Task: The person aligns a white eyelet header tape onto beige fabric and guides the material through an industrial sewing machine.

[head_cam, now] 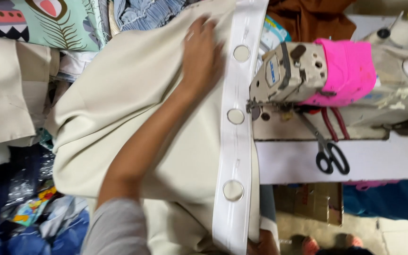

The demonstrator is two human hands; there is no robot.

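While we lean over the work, these lines tell what we see.
Left hand: our left hand [203, 52] lies flat, fingers spread, on the beige woven cloth [133, 108] in the upper middle of the frame.
Right hand: our right hand [263, 243] shows only partly at the bottom edge, touching the tape's end; we cannot tell its grip.
Tape: the white eyelet tape with round metal rings [234, 141] runs down the cloth's right edge.
Machine: the grey sewing machine with a pink cloth wrap [308, 71] stands just right of the tape.
Scissors: black-handled scissors [329, 153] lie on the white table [383, 160], centre right.
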